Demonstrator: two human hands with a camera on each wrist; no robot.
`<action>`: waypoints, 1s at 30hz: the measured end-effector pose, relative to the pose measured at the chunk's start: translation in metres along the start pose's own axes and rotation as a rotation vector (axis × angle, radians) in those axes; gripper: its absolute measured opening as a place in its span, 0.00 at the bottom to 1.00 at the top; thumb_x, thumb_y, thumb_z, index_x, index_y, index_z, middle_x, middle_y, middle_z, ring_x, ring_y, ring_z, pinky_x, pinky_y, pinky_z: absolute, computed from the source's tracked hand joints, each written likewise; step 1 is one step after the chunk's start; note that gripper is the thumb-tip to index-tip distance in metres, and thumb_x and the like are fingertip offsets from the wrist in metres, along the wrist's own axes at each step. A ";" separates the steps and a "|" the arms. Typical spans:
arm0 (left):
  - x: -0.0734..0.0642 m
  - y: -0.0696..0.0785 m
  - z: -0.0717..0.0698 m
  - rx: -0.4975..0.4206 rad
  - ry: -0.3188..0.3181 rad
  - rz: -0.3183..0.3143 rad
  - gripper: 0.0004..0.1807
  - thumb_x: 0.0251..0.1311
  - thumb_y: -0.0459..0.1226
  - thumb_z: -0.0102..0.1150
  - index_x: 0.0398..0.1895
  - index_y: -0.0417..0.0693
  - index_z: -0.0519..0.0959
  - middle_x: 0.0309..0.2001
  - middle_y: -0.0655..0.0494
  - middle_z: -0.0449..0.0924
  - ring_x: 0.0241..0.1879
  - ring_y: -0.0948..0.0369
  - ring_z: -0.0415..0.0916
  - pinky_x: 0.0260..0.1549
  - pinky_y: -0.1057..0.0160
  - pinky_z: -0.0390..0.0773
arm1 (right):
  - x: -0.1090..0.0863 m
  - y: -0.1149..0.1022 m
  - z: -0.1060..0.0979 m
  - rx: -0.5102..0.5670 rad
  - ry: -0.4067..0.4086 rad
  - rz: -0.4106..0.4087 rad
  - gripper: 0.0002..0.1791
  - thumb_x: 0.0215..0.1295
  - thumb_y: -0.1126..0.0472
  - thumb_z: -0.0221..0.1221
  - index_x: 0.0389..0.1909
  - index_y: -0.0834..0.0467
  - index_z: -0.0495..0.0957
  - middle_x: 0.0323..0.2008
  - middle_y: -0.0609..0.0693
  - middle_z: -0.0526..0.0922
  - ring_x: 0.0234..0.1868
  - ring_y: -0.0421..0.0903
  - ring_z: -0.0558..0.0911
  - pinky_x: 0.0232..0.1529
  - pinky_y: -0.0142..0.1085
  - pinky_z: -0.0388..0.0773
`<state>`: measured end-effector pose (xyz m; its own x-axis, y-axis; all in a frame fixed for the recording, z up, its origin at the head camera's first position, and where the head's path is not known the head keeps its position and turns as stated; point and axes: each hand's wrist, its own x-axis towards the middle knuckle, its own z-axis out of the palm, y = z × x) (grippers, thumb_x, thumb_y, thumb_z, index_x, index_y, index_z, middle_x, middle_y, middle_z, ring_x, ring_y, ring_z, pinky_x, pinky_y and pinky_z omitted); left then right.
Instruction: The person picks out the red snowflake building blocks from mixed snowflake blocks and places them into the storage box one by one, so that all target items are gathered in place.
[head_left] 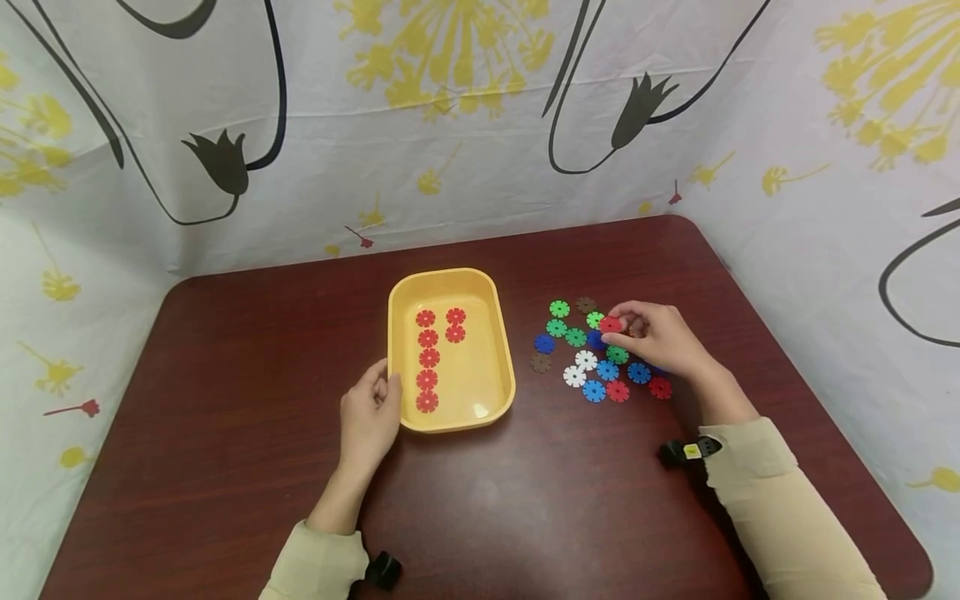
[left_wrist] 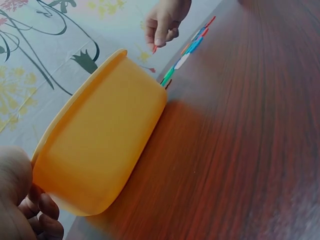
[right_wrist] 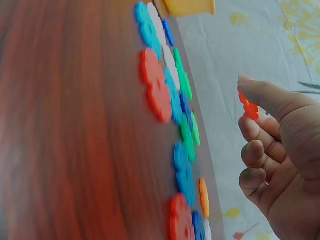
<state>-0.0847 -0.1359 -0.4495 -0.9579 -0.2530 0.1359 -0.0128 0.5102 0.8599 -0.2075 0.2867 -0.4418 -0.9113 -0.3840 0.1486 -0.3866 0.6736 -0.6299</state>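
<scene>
My left hand (head_left: 370, 418) grips the left rim of a yellow tray (head_left: 480, 375), thumb at the edge and fingers curled against the outer wall in the left wrist view. Inside lie red notched discs (head_left: 428, 357): several in a column on the left, two in a shorter column beside it. Over the loose pile at the right, my right hand (head_left: 667, 340) pinches another red notched disc (right_wrist: 248, 106) between thumb and forefinger. In the right wrist view that disc is held above the table, its other fingers loosely bent.
The pile spreads right of the tray: green discs (head_left: 557, 327), white discs (head_left: 574, 376), blue discs (head_left: 594, 391), brown discs (head_left: 541, 362) and red discs (head_left: 661, 387). The dark wood table (head_left: 480, 517) meets a patterned cloth (head_left: 480, 192) behind and at both sides.
</scene>
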 end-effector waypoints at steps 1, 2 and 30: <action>0.000 0.000 0.000 0.002 0.002 0.002 0.19 0.72 0.34 0.54 0.61 0.33 0.78 0.16 0.57 0.62 0.15 0.64 0.56 0.19 0.66 0.60 | 0.002 -0.002 0.002 0.006 0.000 -0.005 0.16 0.61 0.58 0.72 0.45 0.60 0.83 0.27 0.48 0.79 0.25 0.44 0.74 0.26 0.33 0.72; 0.000 0.000 0.000 0.004 0.005 0.002 0.19 0.71 0.34 0.54 0.61 0.33 0.78 0.16 0.57 0.62 0.15 0.64 0.56 0.19 0.66 0.59 | 0.003 -0.004 0.003 0.013 -0.003 -0.008 0.16 0.61 0.58 0.72 0.45 0.60 0.83 0.27 0.48 0.79 0.25 0.44 0.73 0.26 0.33 0.71; -0.006 -0.003 0.008 -0.030 0.056 -0.056 0.19 0.70 0.36 0.57 0.60 0.35 0.78 0.20 0.54 0.71 0.16 0.63 0.64 0.19 0.67 0.65 | 0.039 -0.057 0.042 0.176 -0.001 -0.115 0.17 0.60 0.58 0.73 0.48 0.58 0.82 0.23 0.47 0.74 0.21 0.45 0.70 0.24 0.35 0.68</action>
<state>-0.0808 -0.1294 -0.4567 -0.9382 -0.3267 0.1142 -0.0562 0.4695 0.8812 -0.2151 0.2062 -0.4321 -0.8625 -0.4524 0.2268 -0.4573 0.5048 -0.7322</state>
